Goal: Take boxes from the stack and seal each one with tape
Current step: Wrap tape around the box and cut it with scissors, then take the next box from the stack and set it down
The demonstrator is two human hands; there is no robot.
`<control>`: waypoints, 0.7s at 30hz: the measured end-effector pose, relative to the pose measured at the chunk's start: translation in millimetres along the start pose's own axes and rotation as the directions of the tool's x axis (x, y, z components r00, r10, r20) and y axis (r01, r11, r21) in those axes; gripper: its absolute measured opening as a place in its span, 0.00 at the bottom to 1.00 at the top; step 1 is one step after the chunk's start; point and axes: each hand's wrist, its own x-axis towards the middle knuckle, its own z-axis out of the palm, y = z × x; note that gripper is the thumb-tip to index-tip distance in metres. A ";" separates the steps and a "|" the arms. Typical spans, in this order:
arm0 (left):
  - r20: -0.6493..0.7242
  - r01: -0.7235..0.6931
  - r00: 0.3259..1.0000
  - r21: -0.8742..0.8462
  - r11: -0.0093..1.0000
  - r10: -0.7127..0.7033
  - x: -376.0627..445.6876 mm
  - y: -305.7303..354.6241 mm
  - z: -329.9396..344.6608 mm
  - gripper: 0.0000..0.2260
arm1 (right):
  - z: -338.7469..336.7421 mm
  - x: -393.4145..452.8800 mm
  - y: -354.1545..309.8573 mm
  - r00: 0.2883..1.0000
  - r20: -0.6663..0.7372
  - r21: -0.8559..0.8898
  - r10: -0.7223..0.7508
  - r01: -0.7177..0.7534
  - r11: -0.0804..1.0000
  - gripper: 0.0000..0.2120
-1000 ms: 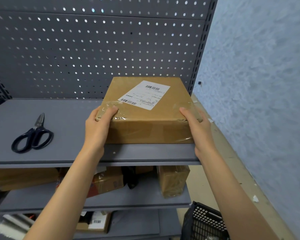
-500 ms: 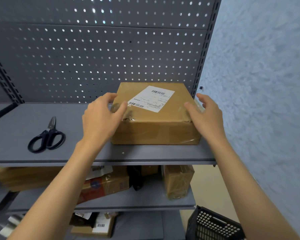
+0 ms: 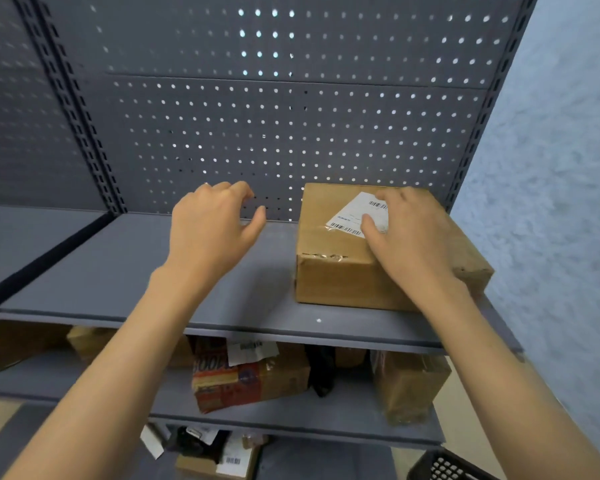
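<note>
On the grey shelf (image 3: pixel 118 271), a person's left hand (image 3: pixel 210 233) hovers with fingers loosely curled, holding nothing; to its right, the right hand (image 3: pixel 409 240) rests flat, fingers spread, atop the taped box (image 3: pixel 333 271) beside the wall (image 3: pixel 551 168).

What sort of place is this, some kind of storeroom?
Probably a parcel storeroom or packing area: grey metal shelving with a pegboard back, a taped cardboard box bearing a barcode label, more parcels below.
</note>
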 end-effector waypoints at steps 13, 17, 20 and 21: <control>-0.083 -0.012 0.996 0.178 0.984 0.028 -49.1 -216.3 -116.4 0.12 | 23.4 -19.9 -261.1 0.972 -0.015 0.093 -0.235 0.235 0.968 0.18; -0.093 0.034 0.996 0.241 0.970 -0.012 -72.2 -291.3 -154.7 0.13 | 34.9 -30.8 -347.1 0.953 -0.014 0.134 -0.303 0.302 0.944 0.18; -0.101 0.085 0.993 0.282 0.956 -0.059 -83.9 -342.9 -181.6 0.13 | 41.7 -37.6 -405.2 0.934 -0.011 0.179 -0.356 0.352 0.919 0.18; -0.100 0.098 0.992 0.293 0.951 -0.071 -87.1 -358.9 -189.2 0.13 | 44.6 -40.0 -422.9 0.926 -0.008 0.188 -0.377 0.372 0.909 0.18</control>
